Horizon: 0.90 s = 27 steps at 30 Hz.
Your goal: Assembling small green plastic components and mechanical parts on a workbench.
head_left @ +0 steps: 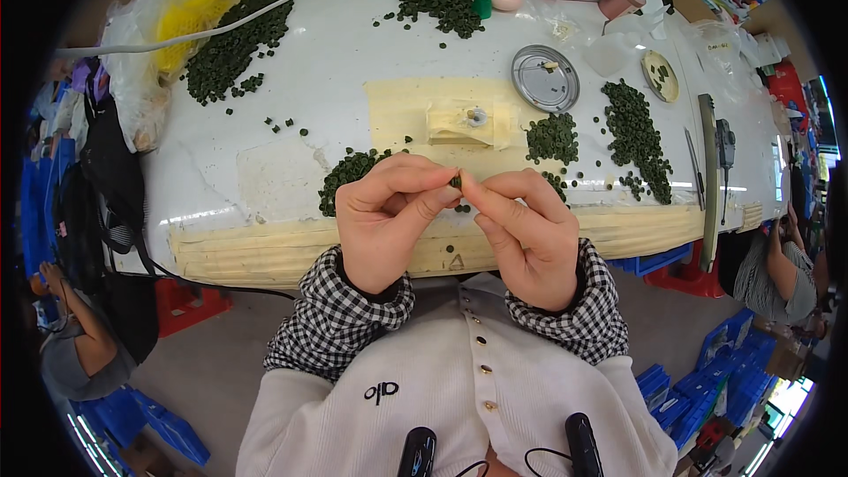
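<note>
Your left hand (382, 221) and right hand (523, 238) pinch one small dark green ring (456, 182) together. Hold it gently, above the white table (327, 97).

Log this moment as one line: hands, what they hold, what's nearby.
left hand: pinching small green ring | right hand: pinching same ring | nearby: green ring piles on white table

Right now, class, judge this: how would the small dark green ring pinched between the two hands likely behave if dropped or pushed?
The small green ring is held by fingertips of the left hand and right hand alone, so probably very light. Its round shape suggests it could roll. Strays scattered around the green piles hint they scatter easily.
</note>
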{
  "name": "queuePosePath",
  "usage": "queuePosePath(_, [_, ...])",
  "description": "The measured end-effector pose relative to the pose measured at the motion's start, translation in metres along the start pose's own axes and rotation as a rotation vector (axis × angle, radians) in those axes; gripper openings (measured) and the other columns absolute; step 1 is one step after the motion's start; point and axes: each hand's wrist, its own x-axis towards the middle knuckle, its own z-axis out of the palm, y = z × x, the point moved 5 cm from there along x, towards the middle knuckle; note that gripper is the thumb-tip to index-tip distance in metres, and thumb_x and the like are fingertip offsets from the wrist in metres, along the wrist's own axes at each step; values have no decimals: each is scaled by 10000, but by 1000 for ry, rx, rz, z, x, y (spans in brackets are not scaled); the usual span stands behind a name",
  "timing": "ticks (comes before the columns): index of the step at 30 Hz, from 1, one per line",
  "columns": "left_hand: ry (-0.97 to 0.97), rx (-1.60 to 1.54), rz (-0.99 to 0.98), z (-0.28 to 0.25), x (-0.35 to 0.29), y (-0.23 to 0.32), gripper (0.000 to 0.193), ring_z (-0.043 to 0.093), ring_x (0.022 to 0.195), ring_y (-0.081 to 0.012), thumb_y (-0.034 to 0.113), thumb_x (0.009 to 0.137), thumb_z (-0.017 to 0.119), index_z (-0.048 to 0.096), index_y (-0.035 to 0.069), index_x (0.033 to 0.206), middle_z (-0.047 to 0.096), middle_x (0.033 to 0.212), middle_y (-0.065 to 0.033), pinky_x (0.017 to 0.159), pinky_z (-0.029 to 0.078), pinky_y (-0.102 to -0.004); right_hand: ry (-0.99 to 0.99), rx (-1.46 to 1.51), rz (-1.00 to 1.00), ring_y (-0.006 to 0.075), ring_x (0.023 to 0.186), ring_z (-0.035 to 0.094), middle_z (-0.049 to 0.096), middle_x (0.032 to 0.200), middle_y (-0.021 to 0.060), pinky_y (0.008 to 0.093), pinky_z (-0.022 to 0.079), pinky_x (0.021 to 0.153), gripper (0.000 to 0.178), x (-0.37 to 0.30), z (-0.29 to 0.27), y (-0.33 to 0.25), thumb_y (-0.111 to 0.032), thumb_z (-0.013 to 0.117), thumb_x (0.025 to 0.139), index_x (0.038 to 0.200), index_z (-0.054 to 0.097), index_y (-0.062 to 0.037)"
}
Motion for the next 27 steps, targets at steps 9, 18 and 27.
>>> queuePosePath(9, [-5, 12, 0, 0, -1, 1, 188, 647, 881, -173, -125, 835, 625, 678, -32, 990, 636, 994, -129, 781, 548, -262, 5, 0, -15, 219, 791, 576, 605, 936, 104, 289, 488, 676, 402, -3, 0, 1, 53, 658, 796, 1192, 638, -13])
queuePosePath(18, [20, 123, -25, 3, -1, 4, 187, 626, 814, -132, -110, 825, 648, 683, -27, 989, 637, 948, -100, 711, 517, -238, 42, -10, 57, 209, 783, 586, 605, 936, 115, 270, 485, 657, 375, -2, -8, 1, 48, 669, 789, 1161, 645, -2])
queuePosePath(27, [-314, 1040, 338, 32, -8, 15, 199, 534, 680, -189, -52, 737, 710, 701, 30, 917, 600, 787, -57, 623, 454, -299, 122, -396, 120, 259, 749, 540, 595, 794, 80, 343, 438, 651, 146, -20, -43, 23, 12, 727, 717, 842, 659, -22])
